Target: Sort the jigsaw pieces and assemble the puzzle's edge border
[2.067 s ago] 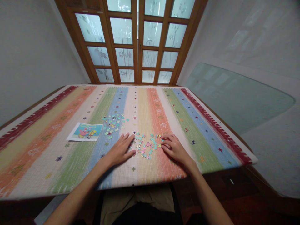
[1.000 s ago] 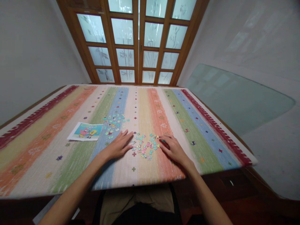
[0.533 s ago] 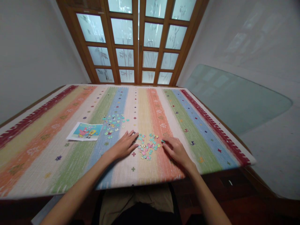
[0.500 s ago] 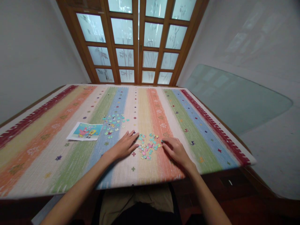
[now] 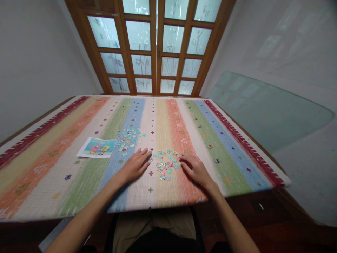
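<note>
Jigsaw puzzle pieces point(image 5: 168, 165) in turquoise, pink and yellow lie in a loose cluster between my two hands. My left hand point(image 5: 136, 164) rests on the cloth just left of this cluster, fingers stretched and holding nothing, its fingertips near the outermost pieces. At the right edge of the cluster is my right hand point(image 5: 195, 168), its thumb and index finger a little apart and the fingertips at the edge pieces. A second group of puzzle pieces point(image 5: 127, 140), mostly turquoise, lies farther off to the left. Beside it is a picture card point(image 5: 98, 147) with pink and yellow cartoon figures.
A striped tablecloth point(image 5: 86, 182) covers the wide table, whose front edge is close to my lap. Behind the table stand wooden doors point(image 5: 156, 52) with frosted panes. A pale glass panel point(image 5: 263, 105) is along the right wall.
My left hand has drawn back slightly to the left, away from the cluster. My right hand has shifted a little left, against the edge pieces.
</note>
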Available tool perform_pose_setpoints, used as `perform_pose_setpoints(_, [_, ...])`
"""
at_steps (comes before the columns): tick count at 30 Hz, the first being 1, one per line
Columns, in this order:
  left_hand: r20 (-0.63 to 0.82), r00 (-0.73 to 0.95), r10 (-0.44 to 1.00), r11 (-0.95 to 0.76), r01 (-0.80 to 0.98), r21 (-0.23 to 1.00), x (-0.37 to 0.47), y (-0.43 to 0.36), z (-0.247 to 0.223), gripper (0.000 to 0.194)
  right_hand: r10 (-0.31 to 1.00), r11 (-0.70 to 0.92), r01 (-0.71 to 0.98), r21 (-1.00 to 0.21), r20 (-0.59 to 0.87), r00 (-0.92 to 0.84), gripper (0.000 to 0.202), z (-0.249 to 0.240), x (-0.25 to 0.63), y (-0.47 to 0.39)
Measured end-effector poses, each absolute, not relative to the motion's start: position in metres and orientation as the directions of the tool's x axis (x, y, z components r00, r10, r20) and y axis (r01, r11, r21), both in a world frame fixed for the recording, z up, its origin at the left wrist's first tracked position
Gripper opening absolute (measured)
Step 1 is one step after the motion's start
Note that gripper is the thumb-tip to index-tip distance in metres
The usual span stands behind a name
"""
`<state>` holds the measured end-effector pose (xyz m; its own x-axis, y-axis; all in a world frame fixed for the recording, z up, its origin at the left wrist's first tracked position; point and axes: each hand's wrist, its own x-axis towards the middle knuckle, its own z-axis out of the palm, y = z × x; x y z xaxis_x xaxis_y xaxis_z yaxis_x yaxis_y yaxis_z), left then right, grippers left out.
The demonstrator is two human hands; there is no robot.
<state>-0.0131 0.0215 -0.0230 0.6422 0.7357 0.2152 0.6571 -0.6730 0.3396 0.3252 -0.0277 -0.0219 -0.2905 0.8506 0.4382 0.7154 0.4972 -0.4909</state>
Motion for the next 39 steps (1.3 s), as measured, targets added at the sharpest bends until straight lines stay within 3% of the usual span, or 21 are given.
perform_pose_setpoints(9, [0.295, 0.648, 0.703, -0.709, 0.603, 0.366, -0.002, 0.024, -0.022, 0.031, 0.823, 0.539, 0.691, -0.481, 0.475, -0.312, 0.02, -0.02, 0.325, -0.029])
perform_pose_setpoints(21, [0.319, 0.607, 0.728, -0.685, 0.618, 0.386, 0.006, 0.029, -0.026, 0.035, 0.842, 0.506, 0.724, -0.469, 0.452, -0.296, 0.019, -0.02, 0.328, -0.03])
perform_pose_setpoints(32, [0.423, 0.619, 0.662, -0.742, 0.459, 0.489, 0.004, 0.026, -0.025, 0.033, 0.846, 0.514, 0.693, -0.505, 0.43, -0.315, 0.018, -0.021, 0.322, -0.036])
perform_pose_setpoints(39, [0.455, 0.64, 0.62, -0.781, 0.442, 0.442, 0.012, 0.029, -0.024, 0.034, 0.856, 0.503, 0.688, -0.524, 0.41, -0.314, 0.019, -0.018, 0.324, -0.034])
